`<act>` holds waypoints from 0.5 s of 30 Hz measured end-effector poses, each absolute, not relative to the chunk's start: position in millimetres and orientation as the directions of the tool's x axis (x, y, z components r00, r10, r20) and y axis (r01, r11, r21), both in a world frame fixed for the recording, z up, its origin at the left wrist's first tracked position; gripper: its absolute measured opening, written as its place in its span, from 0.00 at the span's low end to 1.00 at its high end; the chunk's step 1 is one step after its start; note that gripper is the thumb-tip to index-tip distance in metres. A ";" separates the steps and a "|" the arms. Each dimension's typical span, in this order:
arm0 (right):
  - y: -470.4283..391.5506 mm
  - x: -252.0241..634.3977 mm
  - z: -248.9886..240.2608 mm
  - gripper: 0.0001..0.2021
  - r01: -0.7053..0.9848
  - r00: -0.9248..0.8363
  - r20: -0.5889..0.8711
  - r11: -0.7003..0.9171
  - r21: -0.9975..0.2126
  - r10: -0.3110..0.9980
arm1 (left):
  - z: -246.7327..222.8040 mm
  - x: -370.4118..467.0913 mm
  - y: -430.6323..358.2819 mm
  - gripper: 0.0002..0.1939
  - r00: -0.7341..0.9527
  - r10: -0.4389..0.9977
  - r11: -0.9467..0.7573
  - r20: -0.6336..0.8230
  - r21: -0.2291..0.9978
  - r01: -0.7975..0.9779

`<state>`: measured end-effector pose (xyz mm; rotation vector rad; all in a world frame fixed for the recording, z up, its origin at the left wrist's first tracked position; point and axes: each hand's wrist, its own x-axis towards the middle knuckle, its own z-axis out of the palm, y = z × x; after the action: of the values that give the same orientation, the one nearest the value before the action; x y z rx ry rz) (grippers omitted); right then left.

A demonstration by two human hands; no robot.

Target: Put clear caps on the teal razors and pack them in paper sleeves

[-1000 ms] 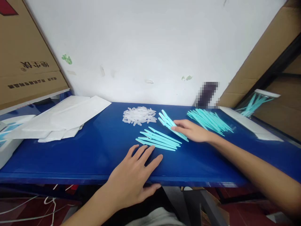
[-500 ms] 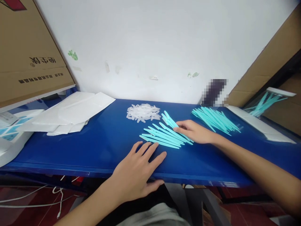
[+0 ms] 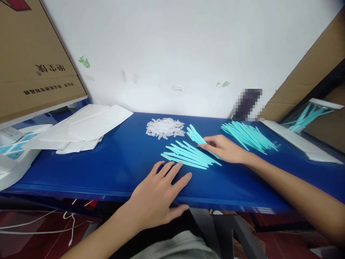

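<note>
The left hand [image 3: 157,194] is rested at the edge of the bench [image 3: 81,172], fingers spread, nothing gripped. Just beyond, slim turquoise sticks [image 3: 192,155] with narrowed tips are fanned out. Beside them, a small bunch [image 3: 196,136] is pinched in the right hand's [image 3: 223,148] fingers. Farther back, a pile [image 3: 249,136] of sticks and whitish pieces [image 3: 165,128] are heaped; more sticks are held in a clear bag [image 3: 326,103].

A single camera on the person's head looks forward and down over the table [image 3: 107,172] to the wall [image 3: 161,46] beyond. It is close: the left hand [image 3: 159,187] and right hand [image 3: 223,147] lie within near range, with the wearer's clothing [image 3: 178,248] at the bottom edge. The wide view reaches a box [image 3: 27,54] at left and cardboard [image 3: 315,64] at right.
</note>
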<state>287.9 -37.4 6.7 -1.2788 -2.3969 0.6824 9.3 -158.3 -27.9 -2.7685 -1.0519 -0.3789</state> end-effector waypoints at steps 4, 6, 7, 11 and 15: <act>-35.7 290.1 5.7 0.23 0.690 -0.552 0.102 0.522 -0.502 0.828 | -28.6 9.8 -157.9 0.33 0.723 0.631 -0.741 0.282 -0.057 0.669; -34.9 291.2 4.7 0.22 0.682 -0.581 0.115 0.559 -0.473 0.806 | -29.0 9.7 -157.9 0.33 0.723 0.632 -0.742 0.279 -0.054 0.669; -34.6 291.7 4.1 0.22 0.677 -0.597 0.116 0.576 -0.458 0.794 | -29.0 9.6 -157.9 0.33 0.724 0.632 -0.742 0.276 -0.052 0.668; -33.9 293.3 1.5 0.21 0.698 -0.608 0.103 0.592 -0.403 0.787 | -26.7 9.2 -157.8 0.33 0.728 0.635 -0.746 0.260 -0.038 0.664; -34.2 293.4 1.3 0.23 0.724 -0.583 0.099 0.571 -0.387 0.806 | -23.9 8.4 -157.4 0.35 0.739 0.635 -0.755 0.225 -0.022 0.656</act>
<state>293.4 -34.2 1.3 -1.2662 -2.5407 0.4475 8.4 -157.4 -23.9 -2.8358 -1.0558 -0.3113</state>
